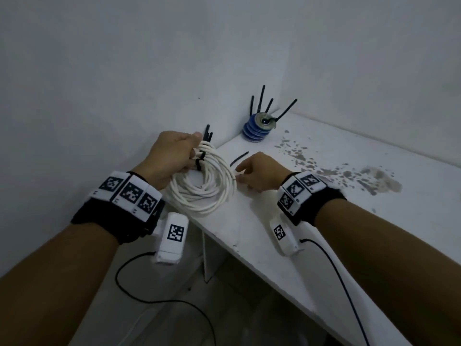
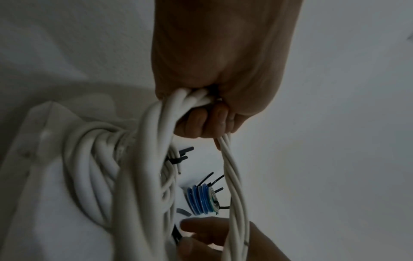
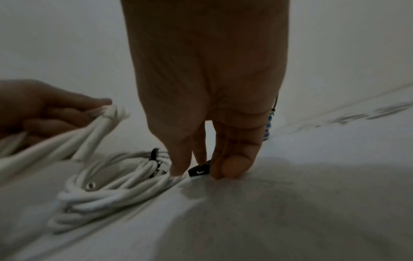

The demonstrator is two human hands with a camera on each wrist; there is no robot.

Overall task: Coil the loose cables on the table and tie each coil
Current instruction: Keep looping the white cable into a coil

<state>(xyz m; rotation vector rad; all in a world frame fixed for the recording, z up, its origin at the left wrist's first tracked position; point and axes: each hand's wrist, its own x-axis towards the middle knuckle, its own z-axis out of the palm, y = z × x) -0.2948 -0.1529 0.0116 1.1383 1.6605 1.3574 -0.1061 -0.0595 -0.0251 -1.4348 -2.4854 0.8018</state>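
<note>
My left hand [image 1: 172, 156] grips the top of a loose white cable coil [image 2: 143, 141], lifted over the table's left corner; its loops hang down [image 3: 89, 134]. Behind it a second white coil [image 3: 107, 199] lies on the table, bound with a black zip tie [image 3: 154, 153]. In the head view the two white coils [image 1: 212, 203] overlap. My right hand [image 3: 197, 165] reaches down to the tabletop just right of the coils and pinches the head of a loose black zip tie [image 3: 198, 171] between thumb and fingers. The tie's tail [image 1: 239, 158] lies flat on the table.
A stack of blue coils [image 1: 257, 128] with black tie tails sticking up stands in the far corner against the wall. The white table [image 1: 324, 221] has patches of peeled paint [image 1: 374, 178] on the right. Its left edge drops off below my left wrist.
</note>
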